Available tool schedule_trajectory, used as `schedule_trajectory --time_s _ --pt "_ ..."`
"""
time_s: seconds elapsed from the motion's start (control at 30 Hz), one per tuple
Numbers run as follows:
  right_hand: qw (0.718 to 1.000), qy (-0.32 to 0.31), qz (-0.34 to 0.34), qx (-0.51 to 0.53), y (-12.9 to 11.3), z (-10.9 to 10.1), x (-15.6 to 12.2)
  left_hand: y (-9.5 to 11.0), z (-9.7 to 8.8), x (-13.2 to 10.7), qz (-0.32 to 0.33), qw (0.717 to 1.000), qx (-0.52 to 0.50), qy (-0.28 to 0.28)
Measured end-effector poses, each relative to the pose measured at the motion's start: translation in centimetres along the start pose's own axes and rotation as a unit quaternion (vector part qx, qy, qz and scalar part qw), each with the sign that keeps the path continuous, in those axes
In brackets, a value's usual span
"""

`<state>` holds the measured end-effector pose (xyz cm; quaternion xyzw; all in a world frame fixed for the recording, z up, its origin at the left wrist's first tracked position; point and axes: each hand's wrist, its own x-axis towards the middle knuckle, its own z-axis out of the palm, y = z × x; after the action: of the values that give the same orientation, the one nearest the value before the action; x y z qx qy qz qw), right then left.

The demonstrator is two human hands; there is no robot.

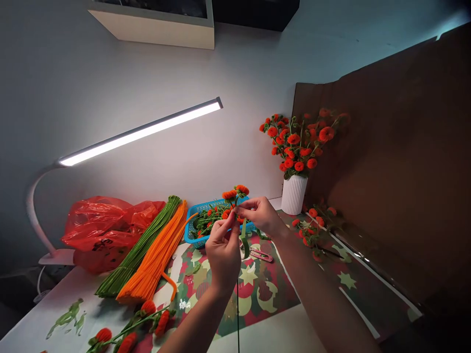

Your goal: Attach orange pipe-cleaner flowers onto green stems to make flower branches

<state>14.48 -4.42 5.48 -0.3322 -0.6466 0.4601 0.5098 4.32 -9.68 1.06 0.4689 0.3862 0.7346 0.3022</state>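
My left hand and my right hand are raised above the table, both pinched on a small sprig of orange pipe-cleaner flowers with a green stem. A strip of green tape hangs down from the sprig between the hands. Just behind them a blue basket holds more green-stemmed orange flowers. Below the hands, small pink scissors lie on a patterned red-and-green sheet.
Bundles of green pipe cleaners and orange pipe cleaners lie left, beside a red plastic bag. A lit desk lamp stretches overhead. A white vase of orange flowers stands by a brown board. Finished sprigs lie at the front left.
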Motion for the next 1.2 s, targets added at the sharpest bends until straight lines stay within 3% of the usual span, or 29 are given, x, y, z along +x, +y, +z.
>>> schedule_trajectory --time_s 0.1,0.3,0.87,0.97,1.07,1.2 --pt "1.0 0.011 -0.013 -0.019 0.2 0.3 0.0 0.0 -0.1 0.1 0.028 0.999 0.016 0.006" --pt "0.999 0.039 -0.029 -0.025 0.0 0.4 -0.1 0.3 -0.1 0.6 0.002 1.0 -0.024 0.02" --pt "0.992 0.022 -0.103 -0.073 -0.4 0.5 -0.4 0.6 -0.5 1.0 0.074 0.997 0.008 -0.003" --pt "0.994 -0.016 -0.102 -0.038 -0.1 -0.2 -0.2 1.0 -0.6 1.0 0.036 0.999 -0.028 0.002" --pt "0.995 -0.05 -0.08 0.021 0.4 -0.9 0.1 1.5 -0.6 1.0 -0.05 0.996 -0.078 0.002" --pt "0.986 -0.104 -0.049 0.119 1.2 -1.2 0.6 2.2 -0.4 1.2 -0.167 0.972 -0.166 -0.017"
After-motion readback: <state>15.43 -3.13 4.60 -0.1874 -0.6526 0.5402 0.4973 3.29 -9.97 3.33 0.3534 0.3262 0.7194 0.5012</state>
